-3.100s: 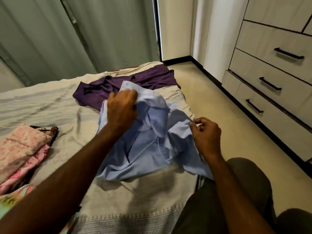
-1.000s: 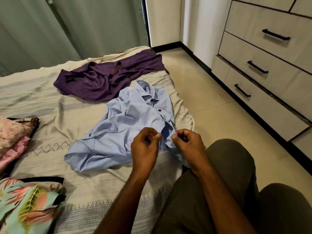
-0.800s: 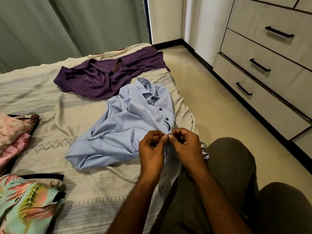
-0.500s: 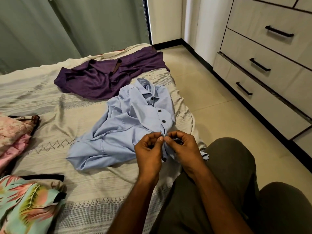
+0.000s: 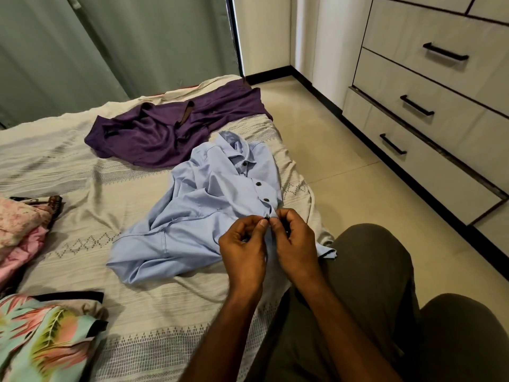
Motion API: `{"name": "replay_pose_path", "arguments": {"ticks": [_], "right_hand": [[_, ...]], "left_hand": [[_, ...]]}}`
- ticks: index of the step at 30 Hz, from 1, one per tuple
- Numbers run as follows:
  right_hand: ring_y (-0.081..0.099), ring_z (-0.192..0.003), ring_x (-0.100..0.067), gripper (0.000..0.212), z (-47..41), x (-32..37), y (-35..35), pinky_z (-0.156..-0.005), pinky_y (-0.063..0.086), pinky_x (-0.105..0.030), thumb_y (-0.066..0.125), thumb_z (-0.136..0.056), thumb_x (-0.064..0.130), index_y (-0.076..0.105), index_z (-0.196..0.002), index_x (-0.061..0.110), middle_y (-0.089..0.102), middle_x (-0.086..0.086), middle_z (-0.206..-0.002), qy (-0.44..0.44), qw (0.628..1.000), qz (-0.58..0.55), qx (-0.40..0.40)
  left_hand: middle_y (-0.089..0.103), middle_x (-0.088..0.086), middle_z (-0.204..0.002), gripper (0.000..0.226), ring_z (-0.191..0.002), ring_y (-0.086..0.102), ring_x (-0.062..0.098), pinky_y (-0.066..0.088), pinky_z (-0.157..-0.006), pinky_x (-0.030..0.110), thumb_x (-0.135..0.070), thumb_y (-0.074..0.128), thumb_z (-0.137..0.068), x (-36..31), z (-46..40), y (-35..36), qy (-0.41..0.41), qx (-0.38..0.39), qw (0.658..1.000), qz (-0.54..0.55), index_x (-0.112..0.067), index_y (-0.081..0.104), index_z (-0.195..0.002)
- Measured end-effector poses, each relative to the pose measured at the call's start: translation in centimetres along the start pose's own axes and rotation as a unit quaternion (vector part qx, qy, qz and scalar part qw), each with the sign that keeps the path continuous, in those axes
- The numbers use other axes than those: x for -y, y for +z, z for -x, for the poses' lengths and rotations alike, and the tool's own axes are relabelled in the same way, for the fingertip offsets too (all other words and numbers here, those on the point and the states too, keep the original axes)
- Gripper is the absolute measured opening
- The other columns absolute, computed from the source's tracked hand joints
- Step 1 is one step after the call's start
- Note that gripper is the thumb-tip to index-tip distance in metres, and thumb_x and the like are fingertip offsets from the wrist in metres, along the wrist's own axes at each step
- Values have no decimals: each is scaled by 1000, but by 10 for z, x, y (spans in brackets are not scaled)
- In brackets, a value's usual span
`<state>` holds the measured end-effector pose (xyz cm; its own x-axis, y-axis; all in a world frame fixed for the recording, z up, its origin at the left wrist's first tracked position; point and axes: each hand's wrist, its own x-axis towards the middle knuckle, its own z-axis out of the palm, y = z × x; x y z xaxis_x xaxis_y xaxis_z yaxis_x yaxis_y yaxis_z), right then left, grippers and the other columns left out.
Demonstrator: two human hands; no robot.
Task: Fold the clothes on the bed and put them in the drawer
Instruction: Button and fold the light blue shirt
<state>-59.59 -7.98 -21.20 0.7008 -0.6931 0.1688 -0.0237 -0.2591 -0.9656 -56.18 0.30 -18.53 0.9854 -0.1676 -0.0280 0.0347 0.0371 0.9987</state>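
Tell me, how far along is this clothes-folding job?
Early. Both hands, left hand and right hand, pinch the blue shirt at its button placket; it isn't folded. The purple garment lies crumpled. The drawers look closed. The clothes at the left look piled.

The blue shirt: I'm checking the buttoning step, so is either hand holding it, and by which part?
Both. The left hand and right hand pinch the blue shirt at its front button edge, below the two fastened dark buttons.
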Motion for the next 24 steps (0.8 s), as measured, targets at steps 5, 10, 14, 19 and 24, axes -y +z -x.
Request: {"name": "replay_pose_path", "arguments": {"ticks": [5, 10, 14, 19, 24], "right_hand": [[66, -89, -8, 5, 1, -2, -2, -80, 53, -22, 67, -95, 16, 70, -98, 13, 71, 3, -92, -28, 999, -5, -33], [68, -87, -7, 7, 2, 0, -6, -79, 56, -25, 71, -91, 15, 73, -96, 11, 73, 4, -90, -66, 997, 2, -41], [67, -88, -3, 14, 3, 1, -9, -78, 55, -19, 72, -86, 22, 73, -98, 14, 71, 8, -91, -91, 995, 21, -36], [63, -88, 0, 16, 2, -1, -11, -78, 48, -9, 75, -86, 18, 72, -99, 11, 68, 7, -93, -123, 991, 49, -21], [58, -86, 0, 13, 2, -1, -10, -78, 44, -3, 73, -88, 15, 70, -98, 8, 68, 2, -92, -150, 984, 94, -21]], "left_hand": [[73, 12, -79, 12, -72, 66, 19, 54, -71, 39, -7, 67, -94, -2, 0, 3, -22, -9, 1000, -6, -12, 73, -85], [74, 13, -82, 10, -76, 69, 24, 56, -71, 38, -9, 67, -93, -1, -2, 3, -58, -13, 998, 2, -12, 73, -86], [73, 21, -86, 9, -78, 68, 27, 55, -72, 38, -2, 67, -91, -2, -5, 2, -117, -4, 993, 34, -4, 73, -86], [73, 13, -74, 19, -77, 68, 25, 55, -79, 38, 6, 67, -83, -11, -11, 1, -156, -5, 986, 61, -7, 75, -72], [69, 7, -66, 22, -72, 67, 23, 51, -68, 34, 1, 68, -81, -16, -12, -1, -176, -3, 983, 45, -13, 74, -65]]}}
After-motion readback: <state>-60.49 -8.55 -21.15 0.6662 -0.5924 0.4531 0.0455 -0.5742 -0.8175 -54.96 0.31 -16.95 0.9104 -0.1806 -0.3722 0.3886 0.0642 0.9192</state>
